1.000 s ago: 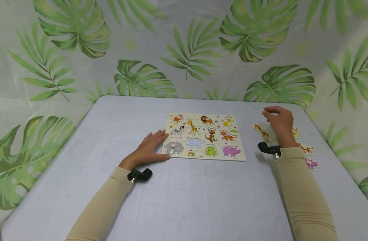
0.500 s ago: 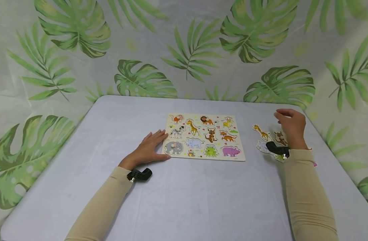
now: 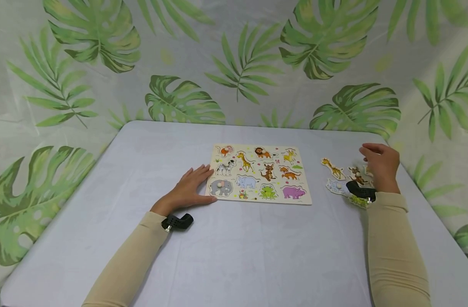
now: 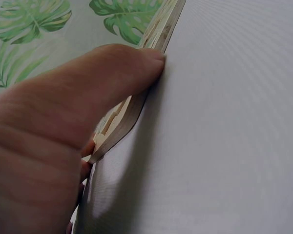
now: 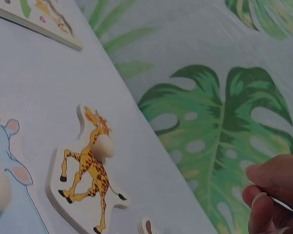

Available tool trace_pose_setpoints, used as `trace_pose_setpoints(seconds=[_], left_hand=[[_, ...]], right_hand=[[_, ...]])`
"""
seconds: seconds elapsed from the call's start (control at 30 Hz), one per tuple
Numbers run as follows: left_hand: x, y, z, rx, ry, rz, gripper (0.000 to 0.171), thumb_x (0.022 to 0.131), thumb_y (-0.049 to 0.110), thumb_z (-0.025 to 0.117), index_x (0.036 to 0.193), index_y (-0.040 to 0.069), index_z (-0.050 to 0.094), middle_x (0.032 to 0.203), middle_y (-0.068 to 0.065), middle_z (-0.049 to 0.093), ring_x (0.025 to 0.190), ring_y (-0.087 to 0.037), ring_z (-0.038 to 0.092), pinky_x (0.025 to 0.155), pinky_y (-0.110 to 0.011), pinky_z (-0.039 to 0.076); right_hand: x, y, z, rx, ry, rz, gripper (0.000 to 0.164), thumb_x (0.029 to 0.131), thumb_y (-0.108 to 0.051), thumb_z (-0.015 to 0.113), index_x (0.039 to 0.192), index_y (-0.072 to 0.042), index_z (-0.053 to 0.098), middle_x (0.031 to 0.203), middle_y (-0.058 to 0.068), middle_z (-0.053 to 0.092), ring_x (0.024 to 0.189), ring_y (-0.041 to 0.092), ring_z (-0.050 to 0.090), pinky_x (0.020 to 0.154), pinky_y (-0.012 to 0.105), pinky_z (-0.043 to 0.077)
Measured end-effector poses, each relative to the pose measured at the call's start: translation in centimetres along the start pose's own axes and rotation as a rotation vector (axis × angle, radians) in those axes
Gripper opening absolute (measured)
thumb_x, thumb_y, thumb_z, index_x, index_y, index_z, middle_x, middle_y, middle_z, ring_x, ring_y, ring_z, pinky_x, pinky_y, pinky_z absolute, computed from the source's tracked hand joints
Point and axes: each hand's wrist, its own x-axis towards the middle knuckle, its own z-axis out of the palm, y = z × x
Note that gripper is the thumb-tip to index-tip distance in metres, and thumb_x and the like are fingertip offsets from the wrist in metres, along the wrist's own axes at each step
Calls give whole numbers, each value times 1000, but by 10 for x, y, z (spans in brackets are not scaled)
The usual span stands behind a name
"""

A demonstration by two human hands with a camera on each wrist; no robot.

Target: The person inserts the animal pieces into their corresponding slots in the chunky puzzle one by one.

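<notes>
My left hand [image 3: 189, 187] lies with straight fingers along the left side of a wooden animal puzzle board [image 3: 255, 200]. In the left wrist view its thumb [image 4: 122, 68] presses against the board's edge [image 4: 129, 114]. My right hand [image 3: 381, 166] hovers over loose puzzle pieces at the right, its fingers loosely bent and nothing visible between them. Near it lie a giraffe piece [image 3: 335, 170], a kangaroo piece [image 3: 357, 175], a light blue piece [image 3: 332, 186] and a green piece [image 3: 358, 201]. The right wrist view shows the giraffe's round knob [image 5: 103, 146]. The hand and sleeve hide other pieces.
A white cloth covers the table [image 3: 264, 256], with a leaf-patterned curtain [image 3: 234, 64] behind it. The board carries a knobbed elephant piece [image 3: 226, 187] at its front left, and a lion piece [image 3: 262, 152] at the back.
My right hand has moved right and slightly nearer over the pieces, uncovering the kangaroo, light blue and green ones and covering others. My left hand and the board stay in place.
</notes>
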Motion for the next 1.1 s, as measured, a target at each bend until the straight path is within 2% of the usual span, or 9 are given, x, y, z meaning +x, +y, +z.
trace_pose_setpoints(seconds=[0.2,0.47,0.67,0.83,0.97,1.1], left_hand=[[0,1,-1,3,-1,2,95,79,56,70,152,10,31,159,-8,21,148,-23,12,120,-41,2],[-1,1,-1,-7,-1,0,95,79,56,70,152,9,31,159,-7,21,148,-23,12,120,-41,2],[0,0,0,-13,1,8,95,79,56,71,151,9,32,159,-8,22,147,-23,12,120,-41,2],[0,0,0,-3,2,10,94,79,56,70,152,9,31,159,-8,21,147,-24,12,120,-42,2],[0,0,0,-3,-1,2,94,79,56,70,152,10,31,159,-7,21,148,-23,11,119,-41,1],[0,0,-1,-1,-4,2,95,79,56,70,152,9,30,159,-7,20,148,-23,11,119,-41,1]], right_hand=[[1,4,-8,58,-4,53,32,87,-40,69,115,-23,68,81,-23,60,78,5,59,59,20,48],[1,14,-16,146,2,110,24,85,-37,72,106,-27,70,85,-18,60,79,8,58,61,19,49],[3,27,-21,45,-21,92,44,88,-41,67,123,-15,64,83,-21,58,80,7,57,62,18,49],[4,36,-27,-28,-63,49,51,90,-43,64,128,-9,60,83,-23,57,80,5,56,62,19,49],[5,40,-32,-51,-98,57,48,89,-44,64,126,-12,62,81,-24,58,81,6,56,63,22,49],[6,42,-36,-27,-105,84,39,89,-39,67,119,-16,66,75,-25,59,75,6,57,60,24,50]])
